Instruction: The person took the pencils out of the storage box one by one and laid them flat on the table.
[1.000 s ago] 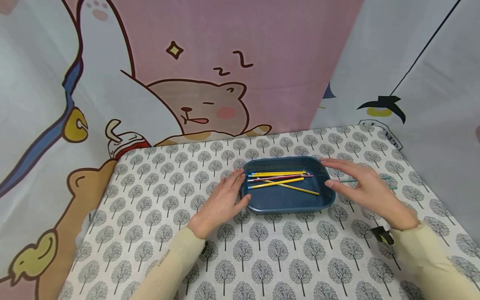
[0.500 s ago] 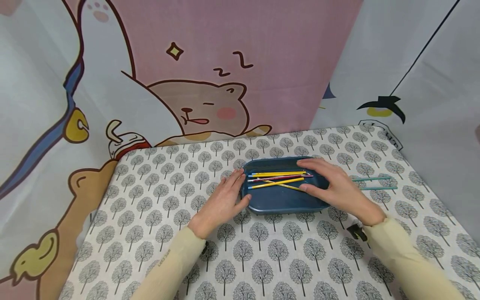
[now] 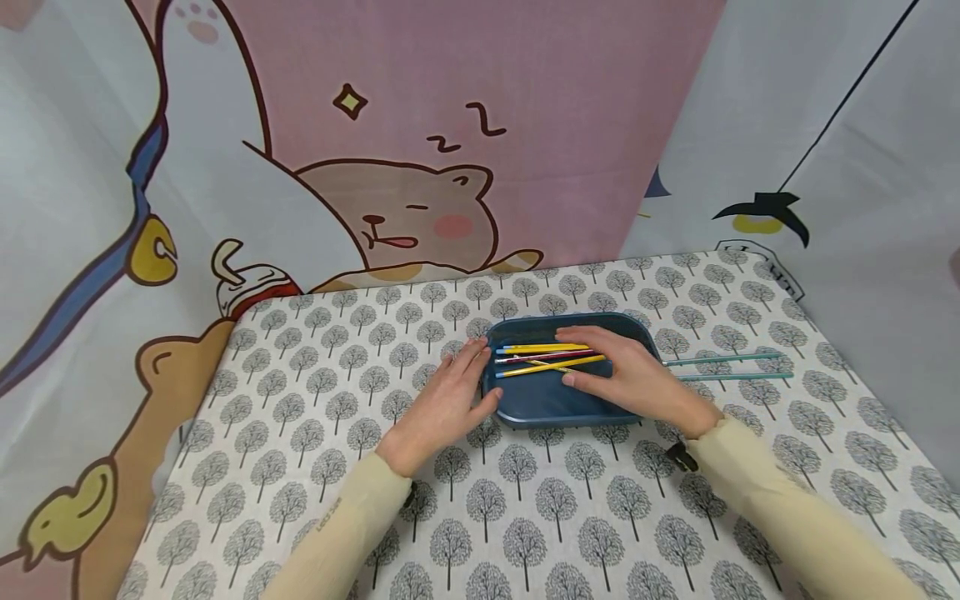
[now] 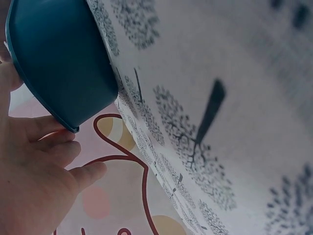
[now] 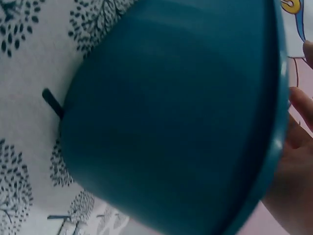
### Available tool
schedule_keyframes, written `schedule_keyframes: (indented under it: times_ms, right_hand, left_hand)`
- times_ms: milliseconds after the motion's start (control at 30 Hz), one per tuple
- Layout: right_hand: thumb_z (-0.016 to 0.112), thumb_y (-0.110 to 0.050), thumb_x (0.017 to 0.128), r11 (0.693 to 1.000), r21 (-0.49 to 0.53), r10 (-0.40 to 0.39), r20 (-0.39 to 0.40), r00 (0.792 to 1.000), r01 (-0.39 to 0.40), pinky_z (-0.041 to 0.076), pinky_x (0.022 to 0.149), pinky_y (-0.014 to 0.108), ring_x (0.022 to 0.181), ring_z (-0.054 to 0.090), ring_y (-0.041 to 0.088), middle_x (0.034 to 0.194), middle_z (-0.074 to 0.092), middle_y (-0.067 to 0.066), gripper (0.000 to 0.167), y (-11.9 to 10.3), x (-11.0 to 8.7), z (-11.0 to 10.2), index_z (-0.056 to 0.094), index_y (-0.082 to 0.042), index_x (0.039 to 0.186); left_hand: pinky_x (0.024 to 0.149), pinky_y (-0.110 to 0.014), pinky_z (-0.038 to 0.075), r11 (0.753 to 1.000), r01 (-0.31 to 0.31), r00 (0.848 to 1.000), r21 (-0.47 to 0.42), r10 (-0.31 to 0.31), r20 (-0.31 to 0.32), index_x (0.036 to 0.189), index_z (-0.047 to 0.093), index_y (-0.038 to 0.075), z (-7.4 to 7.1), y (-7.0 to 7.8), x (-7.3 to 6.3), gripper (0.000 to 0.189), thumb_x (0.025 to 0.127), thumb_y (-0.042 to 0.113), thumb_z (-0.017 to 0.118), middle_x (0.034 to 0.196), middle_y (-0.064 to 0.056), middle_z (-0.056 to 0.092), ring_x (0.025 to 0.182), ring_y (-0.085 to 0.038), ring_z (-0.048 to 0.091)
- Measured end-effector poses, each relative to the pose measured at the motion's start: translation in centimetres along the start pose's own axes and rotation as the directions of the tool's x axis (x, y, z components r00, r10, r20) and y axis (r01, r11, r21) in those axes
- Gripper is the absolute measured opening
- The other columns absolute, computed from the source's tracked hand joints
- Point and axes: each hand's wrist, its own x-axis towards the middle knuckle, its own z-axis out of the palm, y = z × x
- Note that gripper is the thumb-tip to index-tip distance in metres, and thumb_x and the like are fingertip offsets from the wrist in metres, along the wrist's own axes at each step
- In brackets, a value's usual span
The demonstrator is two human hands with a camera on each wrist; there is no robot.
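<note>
Your right hand [image 3: 633,375], spread and empty, has moved left over pencils [image 3: 551,367] in the tray [image 3: 555,410]; your loose left hand [image 3: 444,400] touches its rim; green sticks [image 3: 738,377] lie rightward.

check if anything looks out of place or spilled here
Two teal sticks lie on the tree-print cloth right of the blue tray; they look left out, since the yellow and red sticks are inside it. No spill or damage shows, though the right hand hides part of the tray.
</note>
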Motion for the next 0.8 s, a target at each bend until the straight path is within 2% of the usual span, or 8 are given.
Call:
schedule_keyframes:
  times_ms: [267,533,800]
  right_hand:
    - [0.077,-0.035,0.095,0.999,-0.007,-0.035,0.062,0.997,0.035,0.051,0.104,0.054,0.133,0.057,0.028,0.149,0.057,0.007,0.06,0.2,1.3,1.4,0.058,-0.011,0.147]
    - [0.079,-0.03,0.094,0.997,-0.079,-0.006,0.116,0.993,0.015,0.052,0.102,0.051,0.125,0.062,0.026,0.14,0.063,0.007,0.054,0.3,2.8,2.5,0.062,-0.012,0.141]
    - [0.08,-0.026,0.093,0.997,-0.077,-0.005,0.15,0.989,0.017,0.053,0.101,0.05,0.121,0.065,0.027,0.135,0.066,0.009,0.051,0.8,3.7,3.0,0.064,-0.008,0.138]
  left_hand:
    - [0.12,-0.059,0.031,1.0,0.004,1.0,-0.001,-0.004,0.007,0.155,0.041,-0.004,-0.1,0.0,0.0,0.069,0.106,0.043,0.054,0.165,-0.018,0.034,0.153,-0.033,0.032]
    - [0.12,-0.058,0.033,1.0,0.003,1.0,0.003,-0.003,0.007,0.155,0.042,-0.004,0.0,0.0,0.0,0.068,0.106,0.041,0.056,0.165,-0.018,0.034,0.153,-0.032,0.032]
    - [0.119,-0.059,0.033,1.0,-0.007,1.0,-0.001,0.007,-0.002,0.154,0.043,-0.004,0.0,0.0,0.1,0.067,0.105,0.039,0.058,0.164,-0.019,0.035,0.152,-0.033,0.032]
